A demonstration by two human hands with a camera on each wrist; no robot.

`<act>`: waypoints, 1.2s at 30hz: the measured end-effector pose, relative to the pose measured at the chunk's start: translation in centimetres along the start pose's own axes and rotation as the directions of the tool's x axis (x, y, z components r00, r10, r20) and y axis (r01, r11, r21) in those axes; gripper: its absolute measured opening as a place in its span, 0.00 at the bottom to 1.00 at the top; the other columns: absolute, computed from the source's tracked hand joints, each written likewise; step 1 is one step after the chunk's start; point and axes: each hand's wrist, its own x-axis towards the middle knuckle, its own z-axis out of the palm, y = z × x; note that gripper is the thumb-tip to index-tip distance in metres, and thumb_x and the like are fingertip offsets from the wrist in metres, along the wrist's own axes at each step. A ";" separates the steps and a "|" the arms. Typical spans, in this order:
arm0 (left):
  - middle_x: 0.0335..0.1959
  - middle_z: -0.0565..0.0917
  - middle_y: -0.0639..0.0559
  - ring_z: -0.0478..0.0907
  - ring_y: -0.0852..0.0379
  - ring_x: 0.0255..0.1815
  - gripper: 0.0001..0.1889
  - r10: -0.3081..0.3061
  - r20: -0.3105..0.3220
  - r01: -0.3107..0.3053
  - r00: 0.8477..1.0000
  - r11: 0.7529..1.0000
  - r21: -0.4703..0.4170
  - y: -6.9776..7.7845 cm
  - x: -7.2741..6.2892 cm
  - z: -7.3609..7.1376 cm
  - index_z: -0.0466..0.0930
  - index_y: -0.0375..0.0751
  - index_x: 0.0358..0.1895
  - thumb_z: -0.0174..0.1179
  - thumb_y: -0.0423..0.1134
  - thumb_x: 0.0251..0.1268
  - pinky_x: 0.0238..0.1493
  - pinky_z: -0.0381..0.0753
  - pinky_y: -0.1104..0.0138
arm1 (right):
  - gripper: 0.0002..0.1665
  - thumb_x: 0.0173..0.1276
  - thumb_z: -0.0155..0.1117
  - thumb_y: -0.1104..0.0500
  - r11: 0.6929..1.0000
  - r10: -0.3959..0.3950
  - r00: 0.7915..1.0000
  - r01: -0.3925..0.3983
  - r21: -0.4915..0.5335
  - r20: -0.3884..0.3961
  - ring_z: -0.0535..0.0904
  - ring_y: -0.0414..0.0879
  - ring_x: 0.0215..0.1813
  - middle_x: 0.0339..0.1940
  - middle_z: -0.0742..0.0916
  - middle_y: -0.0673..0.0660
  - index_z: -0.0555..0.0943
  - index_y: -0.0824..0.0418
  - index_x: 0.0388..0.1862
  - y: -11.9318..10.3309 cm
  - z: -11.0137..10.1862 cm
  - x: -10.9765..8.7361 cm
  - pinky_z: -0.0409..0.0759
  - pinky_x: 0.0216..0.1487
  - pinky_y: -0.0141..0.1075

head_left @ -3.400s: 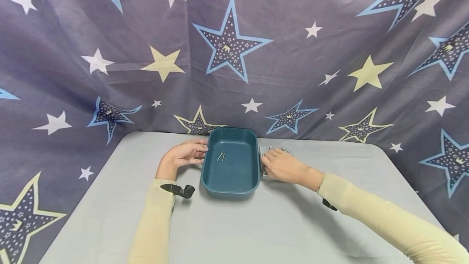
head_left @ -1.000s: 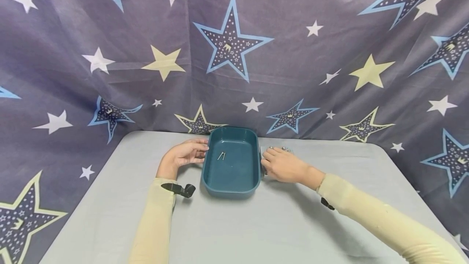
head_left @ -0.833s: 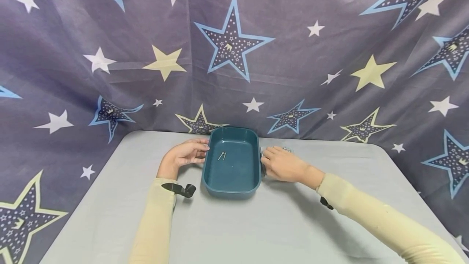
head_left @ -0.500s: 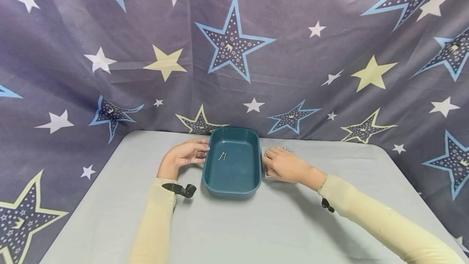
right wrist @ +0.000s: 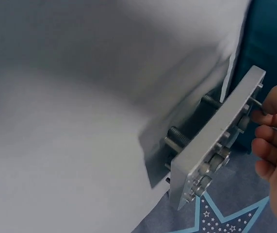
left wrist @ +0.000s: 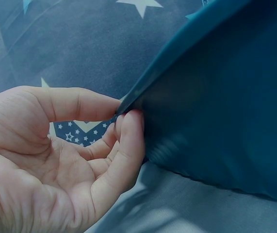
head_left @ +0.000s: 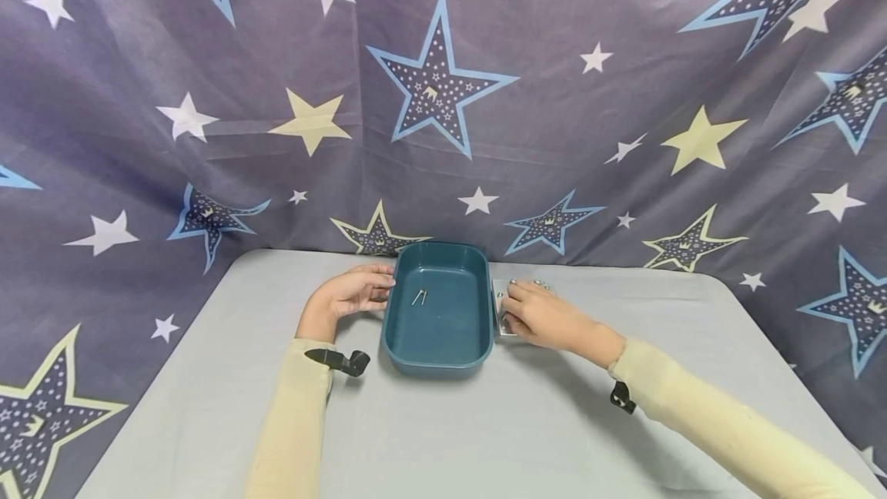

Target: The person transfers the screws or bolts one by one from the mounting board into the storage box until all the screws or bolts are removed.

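Note:
A deep teal plastic bin (head_left: 436, 337) stands mid-table, with two small thin screws (head_left: 420, 297) lying inside. My left hand (head_left: 355, 289) pinches its left rim between thumb and fingers, as the left wrist view shows. Just right of the bin is a silver metal plate (right wrist: 220, 124). Bolts (right wrist: 216, 161) of several sizes stick out of its top face, and threaded ends (right wrist: 178, 136) come out beneath. My right hand (head_left: 547, 318) is over the plate, its fingers pinching a thin metal rod (right wrist: 255, 102) at the plate's face. Fingers hide most of the rod, so its kind is unclear.
A pale grey cloth covers the table (head_left: 416, 437). Directly behind its back edge hangs a dark star-patterned curtain (head_left: 540, 137). Each wrist carries a black strap-on camera; the left one (head_left: 346, 361) sits near the bin's front left corner.
My right hand has drawn slightly right and its fingers have turned, uncovering more of the plate and several bolt heads. The left hand, bin and screws stay as they were.

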 end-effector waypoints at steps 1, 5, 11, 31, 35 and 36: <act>0.35 0.81 0.57 0.79 0.63 0.37 0.15 0.000 0.000 0.000 1.000 1.000 -0.002 0.0 0.0 0.0 0.65 0.34 0.61 0.49 0.30 0.75 0.41 0.84 0.70 | 0.06 0.66 0.70 0.61 1.000 -0.004 1.000 0.004 -0.008 -0.005 0.69 0.45 0.36 0.30 0.73 0.50 0.79 0.58 0.34 0.0 0.0 -0.1 0.74 0.40 0.40; 0.36 0.82 0.58 0.79 0.63 0.38 0.15 0.003 0.004 -0.003 1.000 1.000 -0.001 -0.2 -0.1 0.0 0.65 0.34 0.62 0.49 0.30 0.76 0.42 0.83 0.69 | 0.06 0.67 0.70 0.60 0.999 -0.019 1.000 0.018 -0.042 -0.022 0.70 0.45 0.36 0.30 0.73 0.51 0.80 0.58 0.34 -0.1 0.1 -0.3 0.76 0.40 0.40; 0.37 0.82 0.57 0.80 0.63 0.38 0.16 0.004 0.003 -0.004 1.000 1.000 -0.006 -0.4 -0.2 -0.1 0.64 0.34 0.62 0.49 0.30 0.76 0.42 0.83 0.69 | 0.06 0.66 0.70 0.61 0.998 -0.038 0.998 0.035 -0.056 -0.057 0.69 0.45 0.35 0.29 0.72 0.50 0.80 0.58 0.33 -0.3 0.3 -0.3 0.74 0.39 0.39; 0.36 0.82 0.57 0.80 0.63 0.38 0.18 0.005 -0.010 -0.005 1.000 1.000 0.004 -0.2 0.1 0.0 0.63 0.31 0.65 0.49 0.30 0.76 0.43 0.84 0.68 | 0.08 0.64 0.70 0.63 0.994 -0.029 0.997 0.021 -0.104 -0.070 0.73 0.47 0.36 0.31 0.77 0.52 0.77 0.59 0.33 -0.9 0.3 0.3 0.78 0.42 0.41; 0.36 0.82 0.58 0.80 0.63 0.37 0.20 0.005 -0.010 -0.005 1.000 1.000 -0.001 -0.1 0.1 -0.1 0.62 0.30 0.66 0.49 0.30 0.76 0.43 0.84 0.69 | 0.07 0.63 0.68 0.64 0.997 -0.018 0.997 0.013 -0.078 -0.071 0.73 0.47 0.35 0.31 0.76 0.52 0.76 0.59 0.32 -0.8 0.3 0.4 0.78 0.43 0.42; 0.35 0.82 0.58 0.80 0.63 0.37 0.20 0.002 -0.014 -0.002 1.000 1.000 -0.005 -0.1 0.1 0.0 0.62 0.30 0.66 0.49 0.30 0.76 0.42 0.84 0.69 | 0.08 0.62 0.67 0.65 0.997 -0.015 0.997 0.010 -0.070 -0.070 0.73 0.47 0.35 0.30 0.76 0.52 0.75 0.59 0.32 -0.8 0.3 0.4 0.78 0.43 0.42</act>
